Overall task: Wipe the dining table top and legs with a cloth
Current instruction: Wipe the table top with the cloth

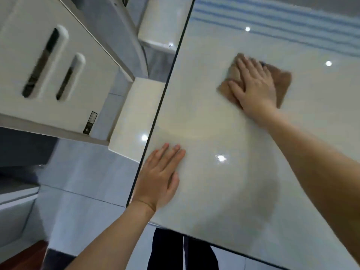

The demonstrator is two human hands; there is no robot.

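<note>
Glossy pale dining table [224, 123] fills the view, ceiling lights mirrored in it; a brown cloth [280, 84] lies flat on the top, well in from the dark left edge. Right hand [253, 84] presses on the cloth with fingers spread, palm down, not clenched; left hand [159, 178] rests flat and open beside that edge, well apart from the cloth.

Both arms outstretched, left hand [158, 179] and right hand [255, 84] flat, palms down.

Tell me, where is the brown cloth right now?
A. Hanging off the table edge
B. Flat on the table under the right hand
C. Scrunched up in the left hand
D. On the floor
B: the right hand presses the brown cloth flat on the table top, while the left hand rests bare near the edge.
</note>
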